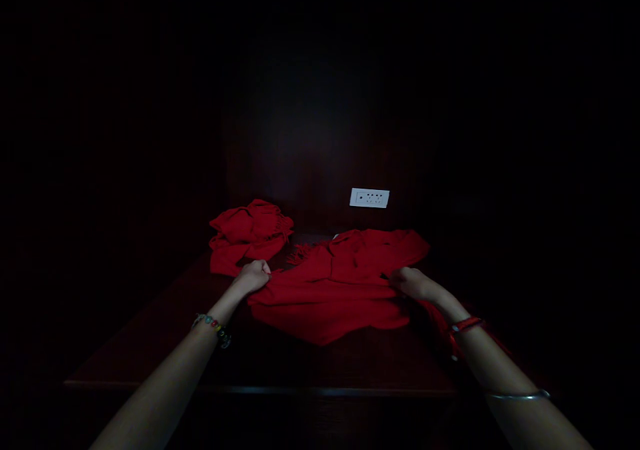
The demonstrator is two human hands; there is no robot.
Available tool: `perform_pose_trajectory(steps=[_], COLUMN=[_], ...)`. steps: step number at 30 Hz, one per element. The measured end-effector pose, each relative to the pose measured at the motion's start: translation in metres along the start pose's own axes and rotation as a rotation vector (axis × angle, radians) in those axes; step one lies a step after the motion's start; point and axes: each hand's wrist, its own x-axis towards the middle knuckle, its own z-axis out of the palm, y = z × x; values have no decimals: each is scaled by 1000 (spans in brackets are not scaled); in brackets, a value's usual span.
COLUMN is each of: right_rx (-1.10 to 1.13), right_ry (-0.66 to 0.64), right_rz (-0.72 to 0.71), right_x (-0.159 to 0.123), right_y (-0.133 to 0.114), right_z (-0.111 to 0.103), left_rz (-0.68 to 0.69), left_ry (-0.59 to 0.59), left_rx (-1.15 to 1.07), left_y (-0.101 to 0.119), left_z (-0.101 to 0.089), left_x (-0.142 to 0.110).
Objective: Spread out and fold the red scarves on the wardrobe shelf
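Note:
A red fringed scarf (pixel 330 303) is stretched sideways between my two hands above a dark table. My left hand (pixel 254 277) is closed on its left side, and my right hand (pixel 413 283) grips the right side, with the fingertips partly hidden in the cloth. The front part hangs in a shallow point toward me. Behind the stretched part, more red cloth lies in loose folds, with a fringe showing near the middle. Beyond my left hand rests a crumpled red fringed bundle (pixel 245 227); whether it joins the held cloth I cannot tell.
The dark wooden table (pixel 150 343) has its front edge close to me. A white wall socket (pixel 369 198) sits on the dark panel behind. A small pale object shows behind the cloth, too hidden to name. The surroundings are very dark.

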Motion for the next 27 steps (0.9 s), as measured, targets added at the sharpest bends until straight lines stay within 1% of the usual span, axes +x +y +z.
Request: perform_pose_trajectory(steps=[1, 3, 5, 6, 7, 9, 11, 13, 14, 15, 17, 18, 19, 20, 21, 22, 24, 26, 27], right_rx=[-16, -41, -66, -68, -69, -108, -171, -181, -162, -133, -64, -27, 5, 24, 27, 13, -46, -78, -62], right_ry=[-11, 56, 174, 223, 238, 192, 123, 115, 147, 206, 394, 503, 590, 642, 641, 584, 369, 129, 34], right_rz=[-4, -18, -49, -73, -120, -127, -75, -45, -44, -45, -33, -20, -11, -21, -52, -100, -197, -245, -263], right_x=[0, 6, 17, 24, 30, 42, 51, 56, 57, 58, 58, 58, 56, 55, 54, 52, 49, 44, 42], right_y=[-3, -17, -41, -56, -72, -100, -117, -115, -108, -99, -77, -67, -61, -57, -58, -61, -71, -82, -86], right_z=[-1, -4, -5, -2, 2, 15, 27, 31, 29, 25, 11, 5, -1, -4, -5, -3, 6, 14, 17], left_rz=[9, 30, 51, 73, 100, 152, 143, 125, 121, 113, 68, 3, -69, -86, -105, -120, -127, -105, -76], left_ry=[-34, -84, -102, -89, -67, -14, -6, 10, 30, 68, 173, 278, 350, 348, 337, 315, 234, 145, 113], left_rx=[27, 72, 122, 142, 155, 167, 160, 140, 132, 123, 113, 99, 91, 91, 93, 98, 102, 84, 67], left_y=[-3, -2, 10, 20, 31, 53, 69, 72, 69, 62, 43, 32, 21, 12, 3, -4, -13, -17, -17], left_z=[0, -6, -11, -11, -8, 5, 20, 27, 24, 18, -5, -19, -33, -44, -53, -57, -57, -49, -44], left_x=[-2, -4, -4, -3, -1, 5, 10, 15, 16, 17, 18, 19, 19, 20, 21, 22, 24, 25, 25])
